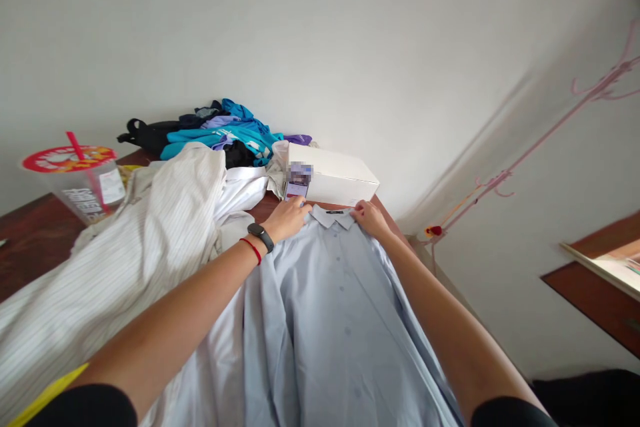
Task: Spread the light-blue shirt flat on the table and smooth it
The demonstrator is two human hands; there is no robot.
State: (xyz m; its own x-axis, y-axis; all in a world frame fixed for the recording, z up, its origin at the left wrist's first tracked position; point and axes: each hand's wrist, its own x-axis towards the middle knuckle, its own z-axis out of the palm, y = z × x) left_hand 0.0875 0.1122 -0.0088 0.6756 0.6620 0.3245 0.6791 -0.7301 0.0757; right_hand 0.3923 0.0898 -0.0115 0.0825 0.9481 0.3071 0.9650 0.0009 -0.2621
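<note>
A light blue-grey button-up shirt [340, 307] lies front up on the table, its pointed collar at the far end and its body stretching toward me. My left hand [289, 215], with a dark band and a red string at the wrist, pinches the shirt by the left side of the collar. On the collar's right side, my right hand [371, 219] grips the fabric with bent fingers. Just beyond the collar stands a white box [333, 177], and a phone [298, 185] leans against its left end.
Striped cream cloth [150, 233] covers the left of the table. Behind it sits a heap of blue and black clothes [220, 130]. A large plastic cup [83, 183] with a red straw stands far left. Right of the table, a pink coat rack [540, 137] leans across the wall.
</note>
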